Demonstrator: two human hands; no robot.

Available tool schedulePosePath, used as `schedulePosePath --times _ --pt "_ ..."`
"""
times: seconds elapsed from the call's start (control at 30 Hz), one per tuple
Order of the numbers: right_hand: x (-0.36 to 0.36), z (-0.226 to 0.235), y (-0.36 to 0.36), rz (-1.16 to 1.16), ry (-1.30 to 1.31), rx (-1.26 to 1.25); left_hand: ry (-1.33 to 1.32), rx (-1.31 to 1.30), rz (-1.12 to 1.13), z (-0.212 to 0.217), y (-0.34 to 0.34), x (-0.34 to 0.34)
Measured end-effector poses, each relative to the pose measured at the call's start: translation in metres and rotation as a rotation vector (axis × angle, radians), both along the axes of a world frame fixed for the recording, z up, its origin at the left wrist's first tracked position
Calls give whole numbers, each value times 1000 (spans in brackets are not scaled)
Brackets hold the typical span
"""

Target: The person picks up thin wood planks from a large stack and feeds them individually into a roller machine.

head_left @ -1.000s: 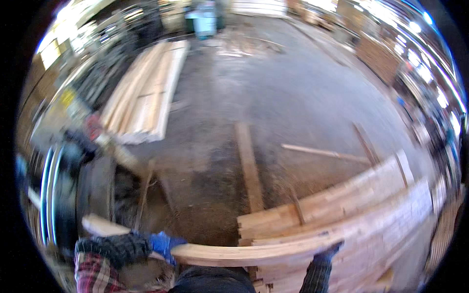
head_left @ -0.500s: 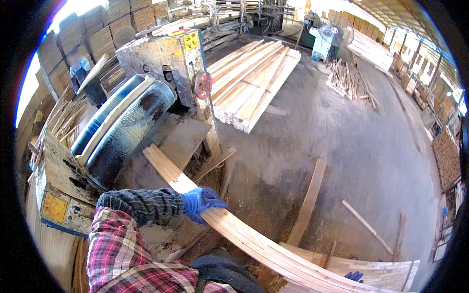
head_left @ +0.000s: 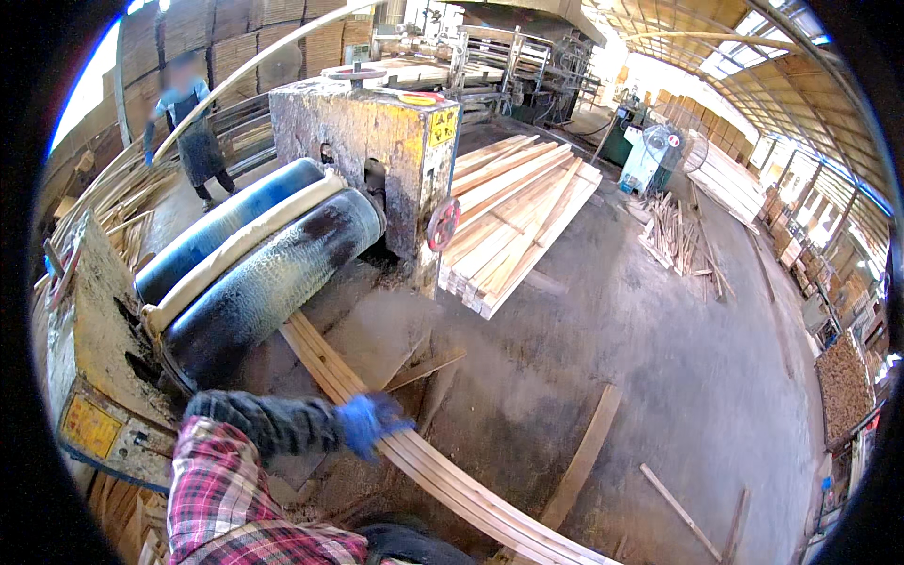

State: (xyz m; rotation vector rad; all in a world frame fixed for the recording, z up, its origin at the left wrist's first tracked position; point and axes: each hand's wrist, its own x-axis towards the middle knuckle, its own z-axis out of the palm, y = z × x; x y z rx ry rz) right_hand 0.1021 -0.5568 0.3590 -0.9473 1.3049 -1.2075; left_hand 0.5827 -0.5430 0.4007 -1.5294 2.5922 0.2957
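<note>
— Beside the roller machine (head_left: 273,273), what has the left hand (head_left: 370,421) got?
— Its blue-gloved grip is closed over long pale boards (head_left: 443,480) (a thin, bowed bundle), whose far end lies just under the rollers.
— And the right hand?
— Out of view. Another person (head_left: 193,132) stands beyond the machine.

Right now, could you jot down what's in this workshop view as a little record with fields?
place: large timber workshop with a concrete floor
left hand: in a blue glove, gripping a long thin plank
right hand: out of view
plank: its far end lies at the two dark rollers of a worn yellow machine
beyond the machine: stack of sawn boards
background: another person standing at upper left
</note>
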Motion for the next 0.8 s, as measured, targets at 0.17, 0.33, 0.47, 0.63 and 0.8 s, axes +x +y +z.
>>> schedulePosePath --times 0.17,0.33,0.47,0.63,0.8 --pt "-4 -34 15 63 381 -30 574 112 -200 -41 -41 -170" --pt "-10 -71 37 170 691 -119 205 178 -145 -13 -61 -260" --pt "-26 -83 44 151 759 -161 180 86 -178 -23 -70 -213" --pt "-48 -40 16 -290 213 -6 154 103 -153 -18 -59 -136" --pt "-90 -26 -9 -538 -491 -119 17 158 -81 4 -49 -84"
